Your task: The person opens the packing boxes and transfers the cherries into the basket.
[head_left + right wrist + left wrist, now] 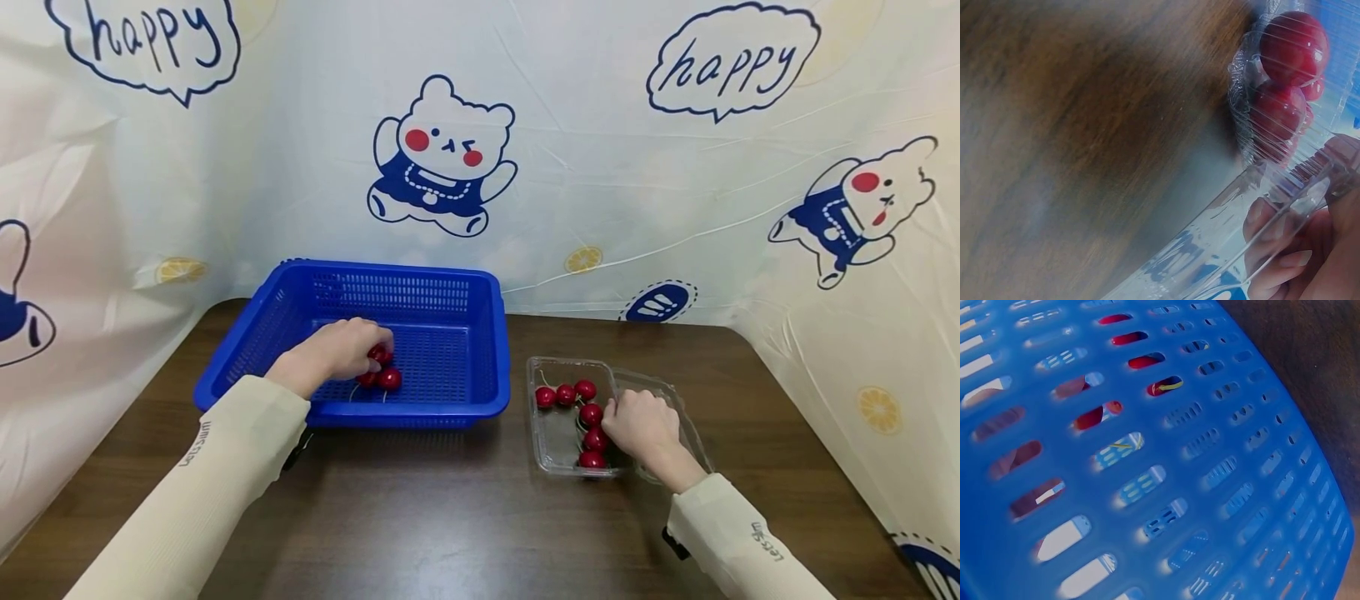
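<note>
My left hand point(347, 346) reaches over the near wall of a blue plastic basket point(442, 410), its fingertips gripping a red cherry point(382, 354). Just below it, other cherries point(390, 379) with thin stems lie on the basket floor. In the left wrist view, the basket's slotted wall point(1141, 450) fills most of the picture and red shows through some slots. My right hand point(643, 423) grips the right side of a clear plastic box point(551, 437), fingers curled behind its clear wall in the right wrist view. Several cherries point(591, 414) sit inside the box.
The box's clear lid point(688, 412) lies folded out to the right, partly under my right hand. Both containers stand on a dark wooden table point(420, 517). A pale printed cloth point(600, 183) hangs behind and at the sides.
</note>
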Demonstrator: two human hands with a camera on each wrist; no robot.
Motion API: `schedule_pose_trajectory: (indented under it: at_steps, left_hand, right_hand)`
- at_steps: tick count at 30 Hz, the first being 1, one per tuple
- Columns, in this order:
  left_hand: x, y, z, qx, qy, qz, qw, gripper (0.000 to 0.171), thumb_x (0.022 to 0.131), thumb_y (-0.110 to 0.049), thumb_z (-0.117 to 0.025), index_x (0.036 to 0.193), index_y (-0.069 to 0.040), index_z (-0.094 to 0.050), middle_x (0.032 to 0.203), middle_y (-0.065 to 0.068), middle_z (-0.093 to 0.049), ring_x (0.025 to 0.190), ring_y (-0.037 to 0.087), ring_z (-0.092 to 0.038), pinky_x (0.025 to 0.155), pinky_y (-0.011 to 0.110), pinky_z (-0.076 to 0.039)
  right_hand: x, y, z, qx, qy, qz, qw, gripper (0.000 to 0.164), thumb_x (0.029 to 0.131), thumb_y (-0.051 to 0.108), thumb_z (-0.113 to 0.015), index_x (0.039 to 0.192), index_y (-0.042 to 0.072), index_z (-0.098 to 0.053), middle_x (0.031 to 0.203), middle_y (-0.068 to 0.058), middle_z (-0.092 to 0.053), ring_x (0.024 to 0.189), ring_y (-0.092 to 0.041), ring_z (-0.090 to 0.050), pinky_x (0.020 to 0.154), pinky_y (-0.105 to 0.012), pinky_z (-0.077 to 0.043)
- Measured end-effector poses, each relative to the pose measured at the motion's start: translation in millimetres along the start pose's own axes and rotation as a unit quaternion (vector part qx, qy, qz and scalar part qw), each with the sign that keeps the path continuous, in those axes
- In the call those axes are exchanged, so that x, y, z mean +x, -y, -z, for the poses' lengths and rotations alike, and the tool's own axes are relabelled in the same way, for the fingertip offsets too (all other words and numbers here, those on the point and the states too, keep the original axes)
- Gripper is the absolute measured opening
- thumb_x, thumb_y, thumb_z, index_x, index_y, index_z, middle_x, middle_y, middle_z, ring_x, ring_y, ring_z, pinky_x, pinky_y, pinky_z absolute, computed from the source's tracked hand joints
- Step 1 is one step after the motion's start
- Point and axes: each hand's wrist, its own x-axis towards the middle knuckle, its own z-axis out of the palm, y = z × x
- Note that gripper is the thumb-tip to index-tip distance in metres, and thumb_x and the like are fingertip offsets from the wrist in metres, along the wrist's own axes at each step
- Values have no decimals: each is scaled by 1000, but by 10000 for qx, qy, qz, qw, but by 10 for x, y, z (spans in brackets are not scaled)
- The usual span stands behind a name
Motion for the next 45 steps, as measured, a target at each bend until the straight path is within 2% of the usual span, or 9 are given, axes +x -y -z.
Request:
schedule_pose_trajectory:
  at_steps: [10, 27, 41, 45]
  left_hand:
    - [-9, -10, -23, 49, -76, -8, 10000, 28, 86, -12, -70, 114, -7, -66, 109, 18, -67, 93, 30, -62, 84, 52, -55]
    - [-21, 13, -16, -2, 90, -10, 10000, 32, 87, -12, -70, 117, -5, -64, 114, 19, -69, 91, 28, -63, 82, 51, -55]
    - [-24, -6, 24, 102, 81, 6, 9999, 31, 87, -11, -69, 117, -4, -64, 114, 20, -69, 91, 29, -63, 85, 52, -55]
    - [-15, -38, 68, 132, -12, 3, 9999, 31, 87, -12, -69, 117, -4, -64, 113, 21, -68, 92, 31, -63, 86, 53, -54]
  right_hand:
    - [3, 7, -4, 4, -25, 5, 10000, 43, 91, 25, -50, 50, 10, -51, 51, -10, -53, 47, -26, -50, 36, -36, -41]
    - [-10, 17, 2, 70, -65, 55, 9999, 43, 91, 24, -51, 50, 10, -49, 48, -8, -50, 44, -25, -47, 35, -33, -37]
    - [-22, 20, 12, 61, -33, 0, 10000, 43, 91, 24, -50, 51, 10, -50, 50, -10, -53, 46, -26, -49, 36, -36, -40]
    - [-21, 18, 10, 49, -36, 10, 10000, 43, 91, 24, -50, 51, 10, -51, 50, -10, -54, 46, -26, -50, 36, -37, -40]
